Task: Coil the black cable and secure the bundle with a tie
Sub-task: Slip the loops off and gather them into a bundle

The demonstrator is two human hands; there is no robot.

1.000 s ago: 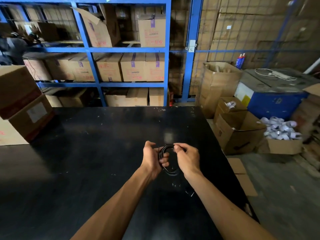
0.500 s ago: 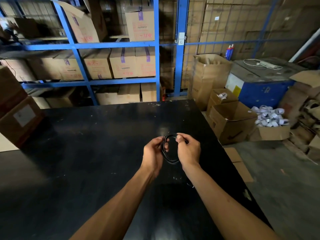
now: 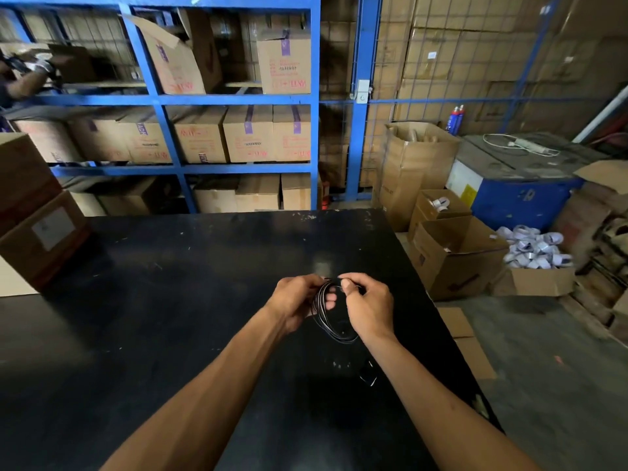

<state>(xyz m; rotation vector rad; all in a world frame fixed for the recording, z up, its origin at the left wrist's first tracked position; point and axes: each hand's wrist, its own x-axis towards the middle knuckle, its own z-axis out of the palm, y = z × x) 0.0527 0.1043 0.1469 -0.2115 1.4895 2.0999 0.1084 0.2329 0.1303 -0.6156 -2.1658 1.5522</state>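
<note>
A black cable [image 3: 331, 326], wound into a small coil of several loops, hangs between my two hands above the black table [image 3: 176, 300]. My left hand [image 3: 297, 300] grips the coil's left side, with fingers through the loop. At the top of the coil my right hand [image 3: 368, 305] pinches the strands between thumb and fingers. A small dark piece [image 3: 368, 377] lies on the table below my right wrist; I cannot tell what it is. No tie shows clearly.
Brown cartons [image 3: 37, 212] stand at the table's left edge. Blue racking [image 3: 170, 100] full of boxes rises behind. Open boxes [image 3: 455, 253] and a carton of white rolls [image 3: 533, 253] sit on the floor to the right, near a blue machine [image 3: 520, 185].
Both hands stay on the coil at the same spot; my right thumb has shifted onto the coil's top. The camera view has swung slightly.
</note>
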